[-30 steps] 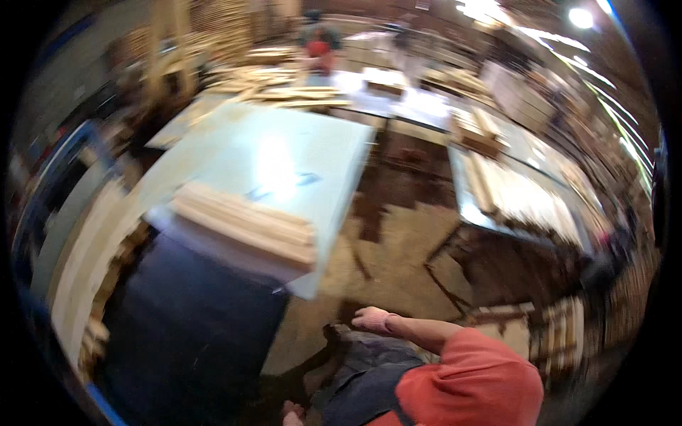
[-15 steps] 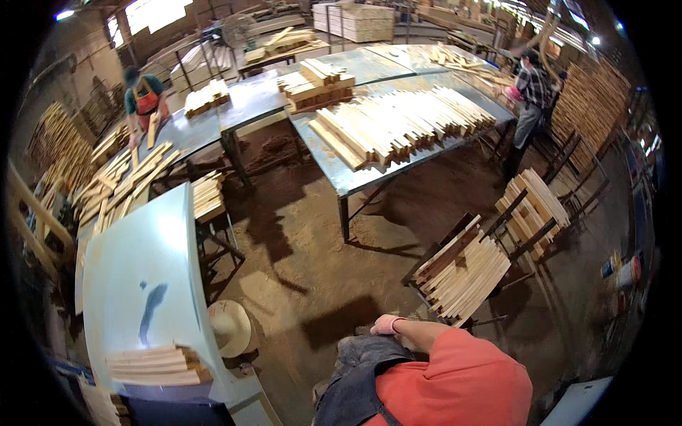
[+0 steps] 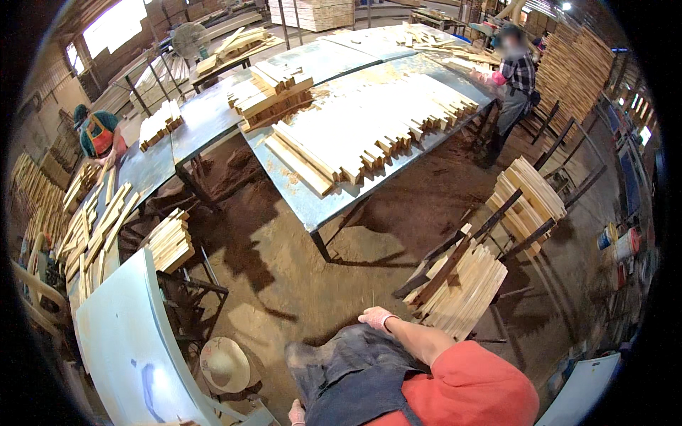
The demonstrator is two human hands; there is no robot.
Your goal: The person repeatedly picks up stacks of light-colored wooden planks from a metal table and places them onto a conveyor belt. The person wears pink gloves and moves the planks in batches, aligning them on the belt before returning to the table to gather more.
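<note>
My right hand [image 3: 376, 318], in a pale pink glove, hangs just ahead of my dark apron [image 3: 348, 369]. Its fingers look loosely curled, and no held thing shows in it. The stack of wooden strips [image 3: 465, 291] on a dark metal rack is the nearest thing to its right. At the lower edge, my left hand [image 3: 297, 412] shows only in part beside the apron; its fingers are too hidden to read. A pale round stool [image 3: 225, 364] stands to its left, next to a light blue metal-topped table [image 3: 117, 334].
A long metal table [image 3: 295, 199] ahead bears rows of wooden strips [image 3: 383, 128]. One co-worker [image 3: 101, 135] bends over wood at the far left; another [image 3: 515, 85] stands at the far right. A second rack holds stacked boards [image 3: 527, 199]. Buckets [image 3: 625, 245] stand at right.
My view has swung, so the tables and stool sit farther left. My left hand has come into view at the lower edge. The far-left co-worker is bent lower.
</note>
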